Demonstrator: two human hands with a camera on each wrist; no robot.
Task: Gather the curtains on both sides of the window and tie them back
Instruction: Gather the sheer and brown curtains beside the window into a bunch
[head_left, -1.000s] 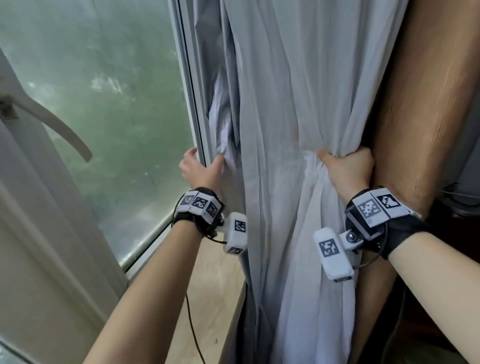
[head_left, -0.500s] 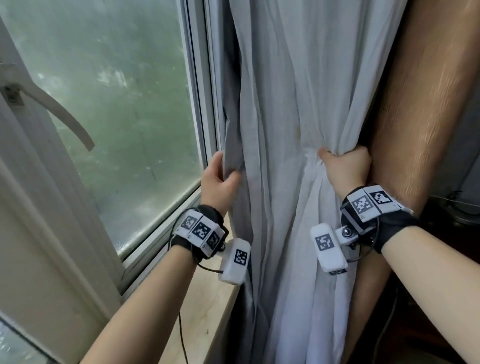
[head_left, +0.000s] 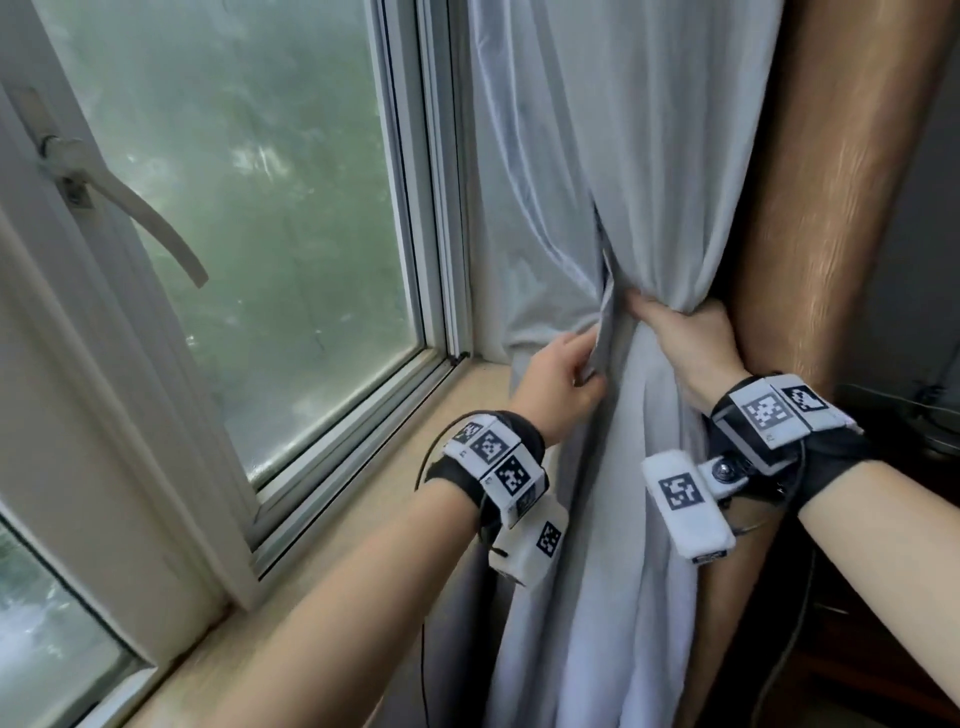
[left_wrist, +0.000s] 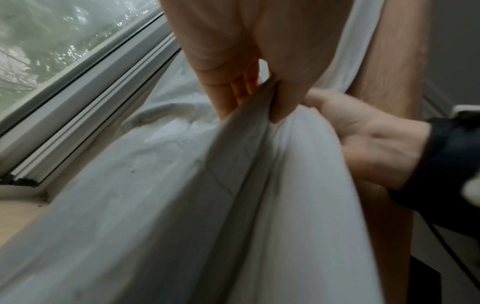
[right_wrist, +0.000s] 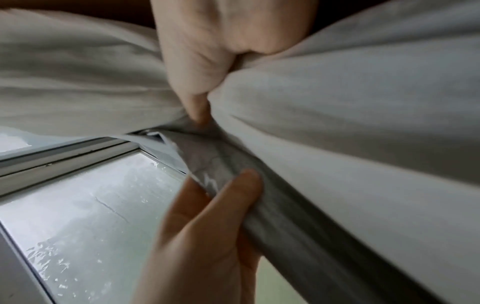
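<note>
A pale grey curtain (head_left: 639, 156) hangs at the right side of the window (head_left: 249, 208), bunched at mid height. My right hand (head_left: 691, 348) grips the gathered folds against a tan curtain (head_left: 831, 208) behind. My left hand (head_left: 561, 379) pinches the curtain's darker hemmed edge (head_left: 605, 322) between thumb and fingers, just left of the right hand. In the left wrist view the left hand (left_wrist: 257, 98) holds that edge (left_wrist: 233, 156) beside the right hand (left_wrist: 363, 139). In the right wrist view the right hand (right_wrist: 207, 67) clenches the curtain (right_wrist: 350, 115), with the left hand (right_wrist: 207, 222) below. No tie-back shows.
A beige window sill (head_left: 363, 519) runs under the glass. A white window handle (head_left: 130, 208) sticks out at the left on the frame. Dark furniture and cables (head_left: 914, 415) sit at the far right behind my right arm.
My left hand has swept the curtain's edge from the window frame rightward to the right hand's bunch. More glass and frame are uncovered. The right hand has kept its grip.
</note>
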